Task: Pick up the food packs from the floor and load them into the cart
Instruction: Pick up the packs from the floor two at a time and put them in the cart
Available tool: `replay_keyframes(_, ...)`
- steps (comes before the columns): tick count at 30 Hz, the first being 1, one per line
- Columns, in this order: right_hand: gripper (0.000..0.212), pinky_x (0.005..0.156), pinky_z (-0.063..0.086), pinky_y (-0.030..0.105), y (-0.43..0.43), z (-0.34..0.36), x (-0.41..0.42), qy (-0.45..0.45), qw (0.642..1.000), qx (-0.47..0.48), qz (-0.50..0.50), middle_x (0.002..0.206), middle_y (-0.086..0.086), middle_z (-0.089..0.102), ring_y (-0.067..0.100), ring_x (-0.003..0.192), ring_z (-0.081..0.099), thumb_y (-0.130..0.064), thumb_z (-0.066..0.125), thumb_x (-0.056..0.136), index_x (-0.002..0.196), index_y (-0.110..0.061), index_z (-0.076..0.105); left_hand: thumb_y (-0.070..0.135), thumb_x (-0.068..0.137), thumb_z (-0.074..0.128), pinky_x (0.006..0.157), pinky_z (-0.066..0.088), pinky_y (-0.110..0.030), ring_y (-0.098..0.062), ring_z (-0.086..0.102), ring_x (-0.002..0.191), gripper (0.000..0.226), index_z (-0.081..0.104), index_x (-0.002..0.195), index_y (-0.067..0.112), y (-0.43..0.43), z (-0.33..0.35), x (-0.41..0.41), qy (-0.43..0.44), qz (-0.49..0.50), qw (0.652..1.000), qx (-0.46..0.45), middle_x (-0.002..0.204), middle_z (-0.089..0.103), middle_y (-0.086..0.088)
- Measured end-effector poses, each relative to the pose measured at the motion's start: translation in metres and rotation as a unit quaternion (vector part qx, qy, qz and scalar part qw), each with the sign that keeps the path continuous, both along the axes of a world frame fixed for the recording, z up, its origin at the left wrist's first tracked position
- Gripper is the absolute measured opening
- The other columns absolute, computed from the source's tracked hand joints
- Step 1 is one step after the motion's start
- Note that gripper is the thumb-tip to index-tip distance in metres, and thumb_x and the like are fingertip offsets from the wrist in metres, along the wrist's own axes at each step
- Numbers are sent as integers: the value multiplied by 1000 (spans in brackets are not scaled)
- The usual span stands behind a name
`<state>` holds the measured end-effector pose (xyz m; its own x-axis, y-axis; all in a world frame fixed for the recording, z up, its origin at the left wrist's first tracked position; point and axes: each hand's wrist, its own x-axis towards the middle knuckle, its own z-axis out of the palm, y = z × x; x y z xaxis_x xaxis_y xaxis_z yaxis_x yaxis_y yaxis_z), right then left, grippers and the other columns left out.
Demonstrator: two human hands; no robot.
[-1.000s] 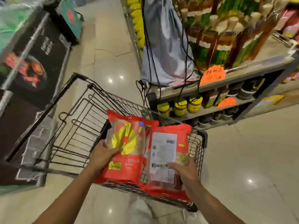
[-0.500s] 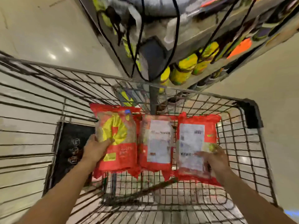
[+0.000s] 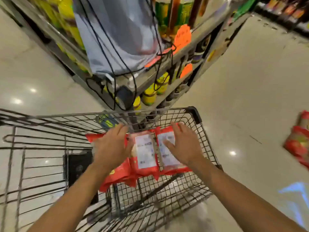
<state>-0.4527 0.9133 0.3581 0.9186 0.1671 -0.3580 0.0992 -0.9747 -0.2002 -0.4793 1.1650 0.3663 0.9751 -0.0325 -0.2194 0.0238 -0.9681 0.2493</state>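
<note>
Inside wire cart (image 3: 197,114), three red food packs (image 3: 145,154) lie side by side. Left hand (image 3: 112,148), right hand (image 3: 182,148) open, flat above them, gripping nothing. More packs (image 3: 297,144) on floor, right. Likely light, soft, crinkly; grasp edges.

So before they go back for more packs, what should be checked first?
1. Packs lie inside the cart: ok, three red packs side by side on the basket floor.
2. Left hand let go: ok, fingers spread flat over the left pack.
3. Right hand let go: ok, open palm over the right pack.
4. Packs settled flat: cannot tell, the hands cover part of them.
5. More packs on the floor: not ok, red floor packs wait at the right edge.
6. Path to them free: ok, bare floor between cart and packs.
</note>
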Motion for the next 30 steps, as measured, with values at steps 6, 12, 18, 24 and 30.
replay_keyframes(6,80,118,26,55,-72,148,-37,-156,985,-37,-68,160,14,35,34,147,33,-66,39,88,156,-24,31,56,90,38,109,41,-51,-37,49,133,75,46,150,12,-131,168,26,-157,-248,954,57,148,52,-15)
replay_keyframes(12,82,121,16,54,-219,229,-98,-197,953,-92,-213,166,13,19,33,152,20,-67,35,94,160,-23,13,63,86,37,108,42,-51,-37,47,136,80,44,149,12,-300,255,26,-228,-365,899,80,149,51,-15)
replay_keyframes(18,84,121,19,51,-383,257,-173,-206,908,-85,-356,166,12,21,31,151,22,-68,38,94,160,-24,12,60,87,47,108,43,-50,-38,51,131,78,44,149,13,-484,289,-1,-256,-446,855,69,150,51,-16)
replay_keyframes(24,85,119,27,50,-531,247,-242,-209,869,-63,-445,161,9,32,31,146,33,-69,45,89,158,-24,20,61,95,42,118,32,-47,-33,38,145,76,31,157,18,-652,292,-43,-260,-494,827,72,162,38,-10)
replay_keyframes(30,83,119,23,48,-636,236,-273,-181,855,-66,-482,161,9,32,30,148,29,-69,40,90,157,-25,21,62,97,36,121,27,-45,-31,33,148,76,25,159,20,-762,278,-58,-238,-533,807,86,164,33,-7)
